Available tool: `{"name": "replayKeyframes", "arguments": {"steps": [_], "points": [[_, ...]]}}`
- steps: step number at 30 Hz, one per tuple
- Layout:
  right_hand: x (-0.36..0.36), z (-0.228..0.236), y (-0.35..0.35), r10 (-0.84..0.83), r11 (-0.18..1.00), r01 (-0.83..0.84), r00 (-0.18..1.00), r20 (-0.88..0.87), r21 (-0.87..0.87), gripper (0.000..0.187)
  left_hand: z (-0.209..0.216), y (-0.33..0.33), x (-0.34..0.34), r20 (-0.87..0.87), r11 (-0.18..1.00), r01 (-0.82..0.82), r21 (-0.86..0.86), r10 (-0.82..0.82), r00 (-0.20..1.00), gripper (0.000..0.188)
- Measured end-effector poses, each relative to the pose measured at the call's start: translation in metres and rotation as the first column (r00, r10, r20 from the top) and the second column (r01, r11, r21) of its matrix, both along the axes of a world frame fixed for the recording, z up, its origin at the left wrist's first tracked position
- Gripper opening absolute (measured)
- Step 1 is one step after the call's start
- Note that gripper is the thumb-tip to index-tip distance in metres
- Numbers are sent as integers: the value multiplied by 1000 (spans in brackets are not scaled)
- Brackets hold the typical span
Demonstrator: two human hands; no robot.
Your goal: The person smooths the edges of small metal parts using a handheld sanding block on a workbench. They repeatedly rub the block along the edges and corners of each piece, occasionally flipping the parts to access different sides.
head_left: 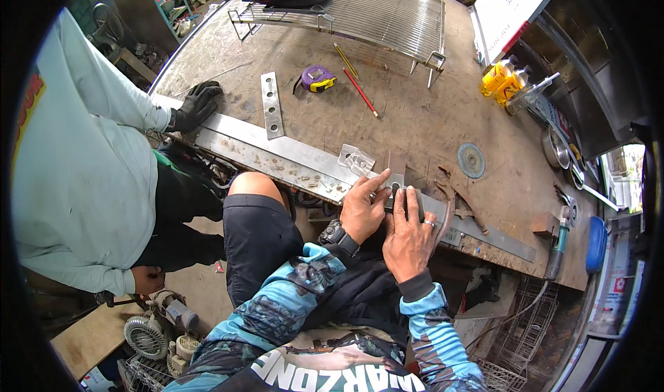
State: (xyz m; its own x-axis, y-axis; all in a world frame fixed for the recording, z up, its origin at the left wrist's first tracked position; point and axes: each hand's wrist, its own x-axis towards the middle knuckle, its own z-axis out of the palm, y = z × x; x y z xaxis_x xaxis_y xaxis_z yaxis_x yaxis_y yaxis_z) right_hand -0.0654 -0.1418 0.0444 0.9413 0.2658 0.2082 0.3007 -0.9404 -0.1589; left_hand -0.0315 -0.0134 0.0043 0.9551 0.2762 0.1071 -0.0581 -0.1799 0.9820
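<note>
My left hand (pixel 362 209) and my right hand (pixel 409 236) rest side by side on a long flat steel bar (pixel 277 158) that runs along the near edge of the workbench. Both press a small dark metal piece (pixel 395 184) onto the bar, my left forefinger stretched out over it. A small clear plastic bag (pixel 356 160) and several loose screws (pixel 304 179) lie on the bar just to the left. Another person's black-gloved hand (pixel 197 105) holds the bar's far left end.
On the bench lie a short drilled metal strip (pixel 271 105), a purple tape measure (pixel 318 79), two pencils (pixel 360 88), a grinding disc (pixel 472 160), a wire grille (pixel 373 12), yellow bottles (pixel 501 79) and an angle grinder (pixel 559 236). A motor (pixel 155 326) sits on the floor.
</note>
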Motion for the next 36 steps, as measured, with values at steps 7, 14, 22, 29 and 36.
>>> {"name": "replayKeyframes", "arguments": {"steps": [7, 14, 22, 29, 36], "points": [[25, 12, 1, 41, 999, -41, 992, -119, 1, 60, -2, 6, 8, -136, 998, 18, -66, -27, 990, 41], [21, 11, 10, -46, 999, 48, 992, -115, 16, 54, -2, 0, 3, -63, 1000, 0, -29, -1, 998, 44], [26, 15, 11, -18, 1000, 20, 992, -126, 12, 53, -11, 2, 9, -82, 994, 14, -106, -23, 996, 43], [40, 9, 14, -22, 1000, 22, 999, -31, 3, 52, -16, 2, 9, -35, 1000, 8, 8, -8, 999, 40], [10, 10, 0, -3, 1000, 5, 996, -91, 21, 56, -19, 0, 10, -181, 974, 22, -225, -64, 981, 36]]}}
